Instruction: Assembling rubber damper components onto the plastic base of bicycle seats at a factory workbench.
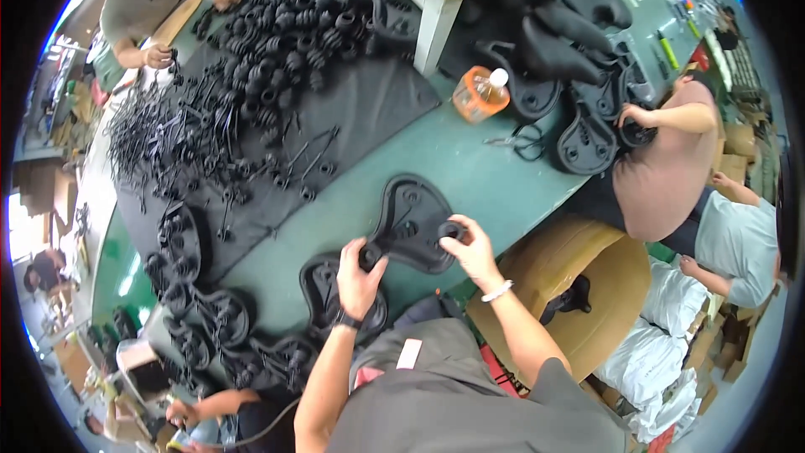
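Note:
A black bicycle saddle (pixel 411 210) lies underside up on the green table in front of me, a small dark fitting near its middle. Over its near left edge my left hand (pixel 358 283) pinches a small black round part (pixel 369 255). On the saddle's right side, the fingers of my right hand (pixel 475 253) close round a similar black round piece (pixel 451 231). Whether either piece touches the saddle is hard to make out. Partly under my left hand and wrist lies a second black saddle (pixel 320 292).
A heap of black ribbed rubber pieces (pixel 281 42) and thin metal bolts (pixel 180 130) covers a dark sheet. An orange bottle (pixel 480 94) and scissors (pixel 527 144) stand beyond. Saddles line the left; a cardboard drum (pixel 570 260) is at my right. Co-workers sit around the table.

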`<state>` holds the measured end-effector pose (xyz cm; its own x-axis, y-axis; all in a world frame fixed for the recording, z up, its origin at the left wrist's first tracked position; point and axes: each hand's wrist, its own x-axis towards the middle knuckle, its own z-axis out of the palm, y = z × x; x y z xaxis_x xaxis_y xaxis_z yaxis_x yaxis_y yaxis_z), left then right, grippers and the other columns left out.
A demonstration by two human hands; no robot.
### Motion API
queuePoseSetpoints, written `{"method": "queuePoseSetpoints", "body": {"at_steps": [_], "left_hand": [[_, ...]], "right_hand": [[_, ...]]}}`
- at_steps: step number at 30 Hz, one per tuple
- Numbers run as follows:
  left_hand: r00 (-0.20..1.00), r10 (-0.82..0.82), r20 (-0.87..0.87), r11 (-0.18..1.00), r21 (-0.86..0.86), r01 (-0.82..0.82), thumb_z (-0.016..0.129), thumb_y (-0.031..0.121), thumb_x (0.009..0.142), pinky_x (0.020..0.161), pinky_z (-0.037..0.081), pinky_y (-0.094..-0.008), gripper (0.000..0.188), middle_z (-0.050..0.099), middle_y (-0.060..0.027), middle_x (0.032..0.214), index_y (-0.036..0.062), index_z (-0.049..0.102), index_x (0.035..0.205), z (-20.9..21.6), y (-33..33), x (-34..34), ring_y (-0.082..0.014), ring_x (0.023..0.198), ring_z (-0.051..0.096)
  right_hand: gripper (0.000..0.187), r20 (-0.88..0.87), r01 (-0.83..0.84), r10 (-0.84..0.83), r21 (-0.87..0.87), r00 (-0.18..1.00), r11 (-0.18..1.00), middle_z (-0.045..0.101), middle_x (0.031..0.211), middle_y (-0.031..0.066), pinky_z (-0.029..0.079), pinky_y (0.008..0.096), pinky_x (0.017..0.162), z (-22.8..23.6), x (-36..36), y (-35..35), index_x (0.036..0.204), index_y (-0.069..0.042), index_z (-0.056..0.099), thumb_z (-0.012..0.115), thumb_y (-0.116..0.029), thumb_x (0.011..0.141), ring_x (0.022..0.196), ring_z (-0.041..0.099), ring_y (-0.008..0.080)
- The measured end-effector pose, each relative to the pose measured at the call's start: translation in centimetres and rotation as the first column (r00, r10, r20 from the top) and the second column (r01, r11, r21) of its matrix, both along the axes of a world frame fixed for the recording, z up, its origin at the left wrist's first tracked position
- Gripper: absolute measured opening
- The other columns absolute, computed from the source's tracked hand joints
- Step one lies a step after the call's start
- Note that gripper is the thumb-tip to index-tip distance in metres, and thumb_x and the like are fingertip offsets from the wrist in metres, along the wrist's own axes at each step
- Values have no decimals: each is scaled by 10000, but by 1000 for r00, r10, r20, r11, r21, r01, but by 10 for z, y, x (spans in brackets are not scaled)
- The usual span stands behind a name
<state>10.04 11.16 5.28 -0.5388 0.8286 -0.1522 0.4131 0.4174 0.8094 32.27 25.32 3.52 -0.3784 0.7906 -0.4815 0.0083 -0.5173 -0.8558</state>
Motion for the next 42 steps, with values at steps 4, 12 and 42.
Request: {"method": "queuePoseSetpoints", "body": {"at_steps": [4,12,42], "left_hand": [[994,-109,6,993,-33,109,822,162,827,1007,523,-423,557,620,-201,1293,17,587,1310,3,31,15,-390,1184,616],[912,-319,-257,943,7,332,795,150,837,1047,473,-439,556,622,-176,1344,23,570,1329,-35,114,19,-382,1219,581],[888,-391,-242,902,90,422,769,38,799,921,513,-485,478,521,-239,1208,18,568,1233,-28,133,29,-454,1073,579]], "right_hand": [[590,157,36,-23,-77,987,996,657,1182,81,543,308,952,-6,36,-32,1344,-22,562,820,-24,814,1062,650,164],[589,522,-342,46,487,852,804,624,1324,162,463,440,1061,-41,10,-50,1277,-14,611,849,-134,752,1230,548,364],[598,692,-548,-40,605,721,578,597,1344,164,434,458,1030,-52,9,-64,1348,-6,550,781,-279,869,1216,554,351]]}}
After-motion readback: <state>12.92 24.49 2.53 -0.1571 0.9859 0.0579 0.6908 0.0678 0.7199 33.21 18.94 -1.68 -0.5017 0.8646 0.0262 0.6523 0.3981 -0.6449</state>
